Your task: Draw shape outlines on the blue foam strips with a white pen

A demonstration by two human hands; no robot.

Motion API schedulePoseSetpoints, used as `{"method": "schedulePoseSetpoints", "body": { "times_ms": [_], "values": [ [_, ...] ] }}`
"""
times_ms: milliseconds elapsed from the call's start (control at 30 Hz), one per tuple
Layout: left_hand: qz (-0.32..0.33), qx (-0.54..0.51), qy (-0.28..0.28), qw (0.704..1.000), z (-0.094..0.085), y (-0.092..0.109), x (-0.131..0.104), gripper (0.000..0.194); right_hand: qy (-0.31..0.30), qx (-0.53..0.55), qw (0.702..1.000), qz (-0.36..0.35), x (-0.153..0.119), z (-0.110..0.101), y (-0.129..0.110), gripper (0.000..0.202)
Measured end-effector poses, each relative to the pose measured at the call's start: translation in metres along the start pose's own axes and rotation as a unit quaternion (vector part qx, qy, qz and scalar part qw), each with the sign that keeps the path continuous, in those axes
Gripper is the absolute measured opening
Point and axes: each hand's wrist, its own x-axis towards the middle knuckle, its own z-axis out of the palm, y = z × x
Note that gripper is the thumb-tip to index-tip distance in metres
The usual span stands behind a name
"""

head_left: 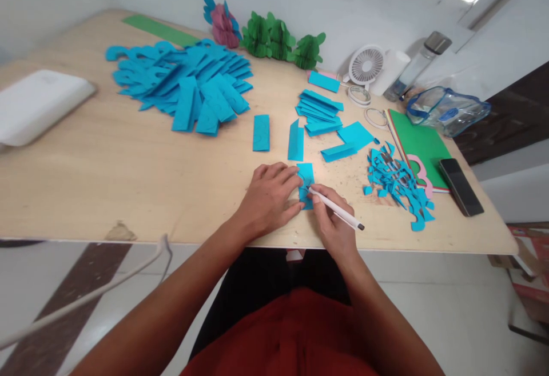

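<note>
The left hand [274, 194], flat with fingers loosely spread, presses the left side of a blue paper slip [307, 174] near the front of the tabletop [150, 187], apparently to prevent sliding. The right hand [337, 232] pinches a white pen [337, 208], tip directed forward-left at the slip, whose long axis runs front to back.

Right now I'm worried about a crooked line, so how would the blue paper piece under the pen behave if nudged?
The blue paper piece would likely slide easily, lying flat, though the left hand on its edge should steady it. It is probably light, looking thin and small. If doubled like the folded piece beyond it, it may be springy.
</note>
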Motion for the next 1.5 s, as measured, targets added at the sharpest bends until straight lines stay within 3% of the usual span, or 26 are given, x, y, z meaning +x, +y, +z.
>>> {"method": "schedulePoseSetpoints", "body": {
  "times_ms": [867, 1500],
  "values": [
    [0.004, 0.012, -0.001, 1.000, 0.0000, -0.0004, -0.0003, 0.025, -0.017, -0.061, 0.997, -0.052, 0.0010, 0.0000, -0.0006, 0.020],
    [0.000, 0.009, -0.001, 1.000, 0.0003, -0.0001, -0.0003, 0.024, 0.004, -0.056, 0.997, -0.043, 0.0008, 0.0017, 0.0001, 0.018]
  ]
}}
